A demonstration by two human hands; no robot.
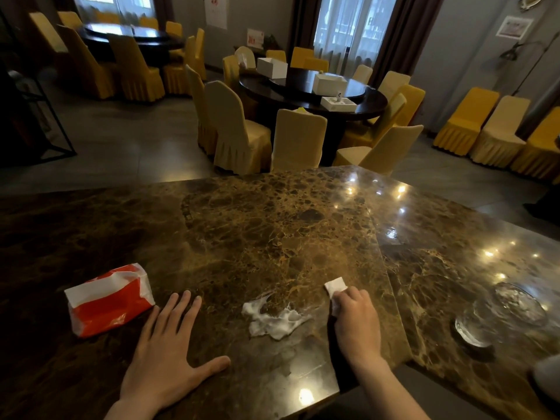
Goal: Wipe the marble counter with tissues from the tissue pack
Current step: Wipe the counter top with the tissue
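Observation:
The brown marble counter fills the lower half of the head view. A red and white tissue pack lies on it at the left. My left hand rests flat on the counter just right of the pack, fingers spread, holding nothing. My right hand presses a folded white tissue onto the marble, the tissue sticking out past my fingers. A patch of white foam sits on the counter between my two hands, left of the tissue.
Two glass ashtrays stand on the counter at the right. Beyond the counter's far edge are yellow-covered chairs around a dark round table with white boxes. The near counter edge runs below my right wrist.

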